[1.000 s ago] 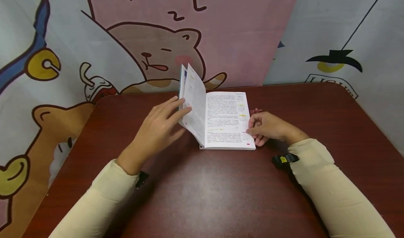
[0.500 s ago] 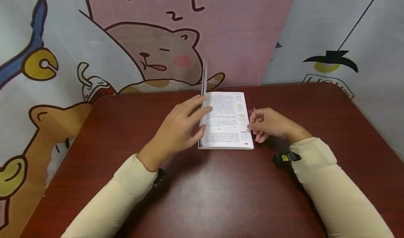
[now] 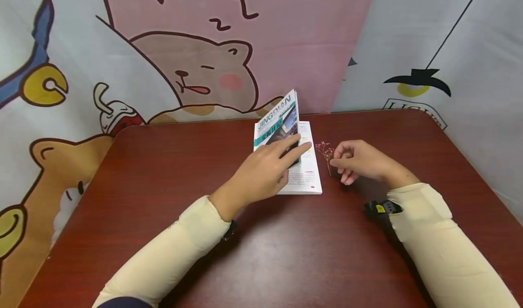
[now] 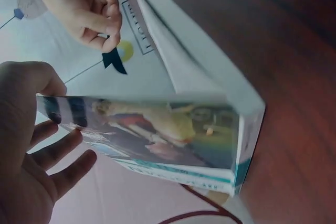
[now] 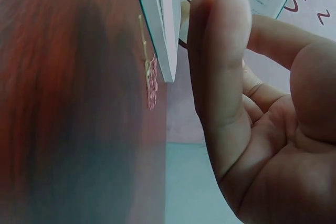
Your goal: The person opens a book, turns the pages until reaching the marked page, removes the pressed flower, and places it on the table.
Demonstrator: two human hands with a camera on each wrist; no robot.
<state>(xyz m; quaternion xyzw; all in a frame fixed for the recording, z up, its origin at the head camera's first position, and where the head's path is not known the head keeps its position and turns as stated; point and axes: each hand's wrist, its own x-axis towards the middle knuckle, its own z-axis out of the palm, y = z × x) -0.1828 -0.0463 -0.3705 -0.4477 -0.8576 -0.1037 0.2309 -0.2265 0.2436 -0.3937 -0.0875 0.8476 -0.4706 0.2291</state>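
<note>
A paperback book [image 3: 282, 117] lies at the middle of the dark red table [image 3: 286, 253], its teal and white cover half lowered over the printed pages [image 3: 308, 178]. My left hand [image 3: 286, 160] presses on the cover with straight fingers. The left wrist view shows the cover [image 4: 157, 124] slanting above the page block, with my left hand's fingers [image 4: 58, 161] beside it. My right hand [image 3: 341, 165] rests on the table just right of the book, loosely curled and holding nothing. A small pink dried flower sprig [image 3: 325, 150] lies between it and the book's edge [image 5: 160, 19], apart from the fingers [image 5: 220, 51].
A cartoon-printed backdrop [image 3: 196, 63] hangs close behind the table's far edge. Rounded table corners sit at the far left [image 3: 122, 129] and far right [image 3: 425, 113]. Black wrist bands [image 3: 380, 207] sit on both cream sleeves. Bare tabletop stretches in front of the book.
My left hand swung the cover and loose pages from upright over to the right, nearly closing the book. My right hand slid off the page's edge to the table, uncovering the sprig.
</note>
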